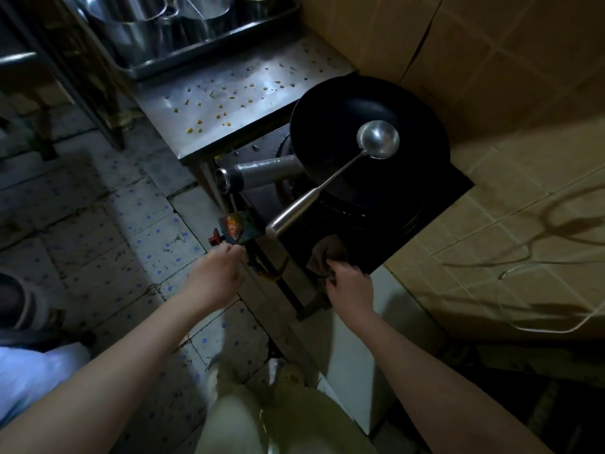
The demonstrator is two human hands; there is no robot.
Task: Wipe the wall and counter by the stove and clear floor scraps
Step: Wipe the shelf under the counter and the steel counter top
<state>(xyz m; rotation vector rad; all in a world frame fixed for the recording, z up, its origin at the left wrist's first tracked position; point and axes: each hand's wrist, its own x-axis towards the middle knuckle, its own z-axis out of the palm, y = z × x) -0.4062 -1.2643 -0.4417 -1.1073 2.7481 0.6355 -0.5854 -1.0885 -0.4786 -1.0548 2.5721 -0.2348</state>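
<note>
A black wok (pixel 334 119) sits on the dark stove (pixel 425 204), with a steel ladle (pixel 376 140) resting in it. My right hand (pixel 352 286) is closed on a dark cloth (pixel 322 257) at the stove's near edge. My left hand (pixel 217 276) pinches something small at the stove's front, just below a red knob (pixel 214 240); what it holds is hidden. A steel counter (pixel 235 103) left of the wok is dotted with yellow food scraps. The tan tiled wall (pixel 510 77) rises behind and right of the stove.
A steel tray with several pots (pixel 157 31) stands at the counter's far end. Speckled floor tiles (pixel 98 224) spread to the left, with a shoe (pixel 19 303) at the left edge. A wire hook (pixel 553 290) hangs on the right wall. My legs are below.
</note>
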